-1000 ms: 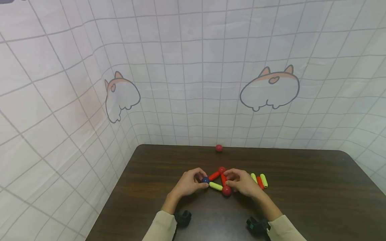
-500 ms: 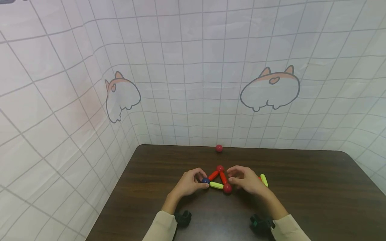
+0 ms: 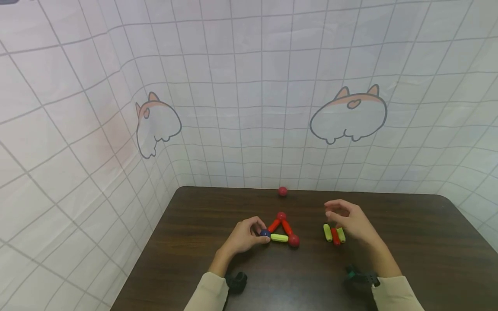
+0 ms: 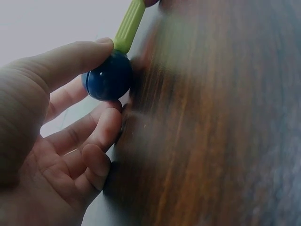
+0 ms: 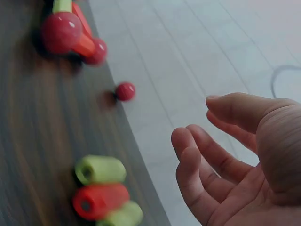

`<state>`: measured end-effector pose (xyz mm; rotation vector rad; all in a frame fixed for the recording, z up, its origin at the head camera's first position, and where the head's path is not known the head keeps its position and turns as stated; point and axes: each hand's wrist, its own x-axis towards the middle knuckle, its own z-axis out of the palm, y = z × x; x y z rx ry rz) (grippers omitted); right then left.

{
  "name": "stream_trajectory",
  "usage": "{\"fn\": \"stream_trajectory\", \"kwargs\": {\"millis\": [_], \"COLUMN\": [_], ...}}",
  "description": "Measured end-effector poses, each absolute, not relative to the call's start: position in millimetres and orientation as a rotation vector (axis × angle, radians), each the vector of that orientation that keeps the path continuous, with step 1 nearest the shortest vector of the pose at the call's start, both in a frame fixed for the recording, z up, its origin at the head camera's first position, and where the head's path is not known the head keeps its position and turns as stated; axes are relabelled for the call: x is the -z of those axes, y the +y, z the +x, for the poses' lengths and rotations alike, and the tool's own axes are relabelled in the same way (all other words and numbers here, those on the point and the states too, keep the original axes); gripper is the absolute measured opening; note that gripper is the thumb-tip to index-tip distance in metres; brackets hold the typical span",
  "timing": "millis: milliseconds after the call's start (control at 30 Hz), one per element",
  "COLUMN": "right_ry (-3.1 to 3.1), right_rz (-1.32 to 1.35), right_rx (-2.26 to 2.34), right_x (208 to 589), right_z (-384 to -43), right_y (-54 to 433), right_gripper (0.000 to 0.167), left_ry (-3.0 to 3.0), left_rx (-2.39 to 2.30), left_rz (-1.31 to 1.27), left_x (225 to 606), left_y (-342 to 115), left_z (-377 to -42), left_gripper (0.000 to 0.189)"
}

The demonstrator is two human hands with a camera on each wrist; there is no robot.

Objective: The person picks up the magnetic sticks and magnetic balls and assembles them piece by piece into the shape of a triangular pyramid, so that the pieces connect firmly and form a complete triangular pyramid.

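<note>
Three short rods [image 3: 335,237], two yellow-green, one red, lie near your right hand [image 3: 353,220], its fingers [image 5: 189,172] apart. Your left hand [image 3: 242,236] pinches a glossy dark-blue ball [image 4: 112,77], seemingly plastic.

Draws the right hand [image 3: 352,219] away from the right red stick [image 3: 287,228] of the triangle [image 3: 279,238], over near the loose sticks [image 3: 335,236], baring the left yellow stick [image 3: 328,233]. Leaves the triangle slightly turned, far red ball [image 3: 282,216] shifted left, near red ball [image 3: 294,240] farther off.

Curved fingers [image 5: 189,176] — three rods [image 5: 102,200] nearby
</note>
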<state>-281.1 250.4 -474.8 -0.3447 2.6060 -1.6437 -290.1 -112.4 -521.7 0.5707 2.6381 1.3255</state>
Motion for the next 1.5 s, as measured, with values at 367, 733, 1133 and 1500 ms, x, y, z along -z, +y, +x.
{"fn": "stream_trajectory", "kwargs": {"millis": [367, 733, 1133, 1500], "right_ry": [2.678, 2.742, 2.736, 2.762], "right_rz": [-0.285, -0.268, -0.207, -0.178], "right_rx": [1.451, 1.29, 1.257, 1.23], "right_x": [483, 502, 507, 507], "right_z": [-277, -277, -276, -274], "right_y": [284, 291, 287, 286], "right_gripper": [0.045, 0.039, 0.039, 0.037], "left_ry": [2.65, 2.661, 2.66, 2.647], "left_rx": [-1.329, -1.33, -1.335, -1.345], "left_rz": [0.553, 0.546, 0.541, 0.536], "left_x": [522, 522, 523, 523], "left_y": [-111, -111, -111, -111], "left_z": [-290, -289, -289, -289], "left_gripper": [0.028, 0.028, 0.028, 0.028]}}
